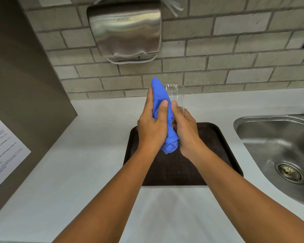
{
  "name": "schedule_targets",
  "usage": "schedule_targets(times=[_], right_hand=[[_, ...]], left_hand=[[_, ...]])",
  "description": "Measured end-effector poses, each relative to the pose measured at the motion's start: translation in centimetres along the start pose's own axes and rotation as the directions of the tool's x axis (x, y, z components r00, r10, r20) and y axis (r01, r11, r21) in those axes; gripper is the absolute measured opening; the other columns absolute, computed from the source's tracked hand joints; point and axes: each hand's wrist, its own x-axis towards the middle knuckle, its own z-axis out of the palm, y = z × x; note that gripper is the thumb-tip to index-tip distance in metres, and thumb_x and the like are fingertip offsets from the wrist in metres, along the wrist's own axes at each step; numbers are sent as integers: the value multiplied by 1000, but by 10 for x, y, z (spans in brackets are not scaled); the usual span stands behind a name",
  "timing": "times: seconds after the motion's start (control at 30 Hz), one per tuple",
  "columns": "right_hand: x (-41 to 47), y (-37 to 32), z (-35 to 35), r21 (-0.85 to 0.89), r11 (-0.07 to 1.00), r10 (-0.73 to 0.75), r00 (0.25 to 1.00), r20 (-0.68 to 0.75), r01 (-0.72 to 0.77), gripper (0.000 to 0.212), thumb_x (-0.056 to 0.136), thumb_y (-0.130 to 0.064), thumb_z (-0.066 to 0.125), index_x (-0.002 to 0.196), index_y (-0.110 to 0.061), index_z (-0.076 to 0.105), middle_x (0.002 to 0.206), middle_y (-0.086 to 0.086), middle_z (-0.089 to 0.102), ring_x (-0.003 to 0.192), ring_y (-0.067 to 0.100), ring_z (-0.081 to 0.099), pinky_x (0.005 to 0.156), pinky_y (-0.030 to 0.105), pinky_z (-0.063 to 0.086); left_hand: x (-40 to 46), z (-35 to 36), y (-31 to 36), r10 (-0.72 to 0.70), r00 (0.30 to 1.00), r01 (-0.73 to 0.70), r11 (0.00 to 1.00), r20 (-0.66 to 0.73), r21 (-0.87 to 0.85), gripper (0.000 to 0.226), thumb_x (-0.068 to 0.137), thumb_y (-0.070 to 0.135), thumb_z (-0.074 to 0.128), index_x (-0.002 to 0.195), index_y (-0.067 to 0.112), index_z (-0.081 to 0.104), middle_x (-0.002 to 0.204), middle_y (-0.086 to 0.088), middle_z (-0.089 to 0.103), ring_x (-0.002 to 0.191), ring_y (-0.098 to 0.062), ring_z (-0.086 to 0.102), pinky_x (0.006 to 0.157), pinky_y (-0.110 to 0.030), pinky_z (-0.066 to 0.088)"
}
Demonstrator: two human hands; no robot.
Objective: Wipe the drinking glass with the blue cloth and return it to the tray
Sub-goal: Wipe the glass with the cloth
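Note:
A clear drinking glass point(175, 95) is held upright above the dark brown tray point(216, 137), its rim toward the brick wall. My right hand point(186, 130) grips the lower part of the glass from the right. My left hand point(153, 127) presses the bunched blue cloth point(161, 100) against the glass's left side; the cloth's tip reaches the rim and its tail hangs below both hands. The base of the glass is hidden by my fingers and the cloth.
The tray lies on a white counter point(98, 172). A steel sink point(279, 148) with a drain is at the right. A metal hand dryer point(125, 30) hangs on the brick wall. A grey panel with a printed sheet point(2, 151) stands at the left.

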Motion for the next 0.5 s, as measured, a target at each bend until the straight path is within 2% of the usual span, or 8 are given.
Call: schedule_targets(times=[0.07, 0.1, 0.17, 0.2, 0.27, 0.37, 0.43, 0.5], right_hand=[[-1, -1, -2, 44, 999, 5, 1000, 29, -6, 57, 70, -68, 69, 96, -18, 66, 82, 0, 69, 76, 17, 68, 76, 37, 58], [-2, -3, -3, 52, 999, 11, 999, 45, -13, 57, 69, -69, 67, 96, -19, 67, 80, 0, 68, 71, 16, 66, 71, 36, 57], [-3, -6, -5, 80, 996, 23, 994, 108, -32, 54, 72, -68, 65, 96, -20, 67, 76, 2, 70, 64, 16, 66, 62, 32, 57], [-3, -8, -6, 84, 996, 28, 990, 140, -40, 53, 72, -67, 64, 98, -21, 69, 76, 2, 72, 64, 18, 67, 61, 33, 57], [-4, -9, -6, 70, 996, 49, 987, 156, -60, 57, 73, -67, 64, 105, -21, 69, 77, 4, 73, 66, 21, 69, 62, 36, 57], [-5, -6, -3, 47, 993, 103, 991, 82, -107, 68, 70, -70, 66, 112, -16, 68, 88, 11, 72, 76, 26, 70, 76, 48, 60], [-5, -6, 1, 12, 994, 108, 994, 16, -109, 79, 63, -74, 67, 112, -11, 67, 91, 10, 70, 80, 24, 68, 88, 52, 57], [-6, -6, 4, -7, 995, 95, 995, -12, -95, 89, 60, -75, 67, 113, -4, 64, 94, 10, 66, 85, 23, 64, 93, 52, 55]], left_hand=[[2, -2, 3, -3, 1000, 3, 999, 3, -45, 55, 88, 51, 56, 141, 43, 44, 133, 15, 62, 104, 2, 65, 80, -17, 54], [4, -4, 4, -46, 999, 44, 996, -19, -84, 45, 91, 45, 57, 135, 37, 54, 122, 11, 68, 98, -2, 68, 77, -20, 56], [10, -10, 5, -220, 973, 202, 956, -67, -213, 24, 97, 36, 54, 114, 26, 69, 97, 3, 74, 88, -18, 72, 72, -31, 59], [11, -12, 4, -319, 946, 289, 913, -61, -288, 22, 98, 33, 54, 107, 23, 70, 89, -1, 76, 83, -23, 73, 69, -35, 60], [11, -15, 3, -413, 911, 382, 855, -16, -352, 25, 99, 32, 53, 112, 18, 70, 90, -6, 77, 78, -25, 74, 66, -37, 60], [7, -11, 4, -322, 946, 304, 917, -30, -257, 26, 99, 35, 52, 118, 27, 67, 108, -4, 74, 97, -26, 72, 84, -44, 59], [1, -8, 8, -147, 989, 145, 984, -10, -106, 38, 97, 40, 52, 134, 36, 55, 121, 16, 66, 101, -3, 68, 87, -30, 57], [-4, -5, 6, -8, 999, 7, 999, 40, 33, 54, 95, 45, 52, 146, 46, 35, 122, 38, 48, 97, 20, 58, 83, -13, 52]])
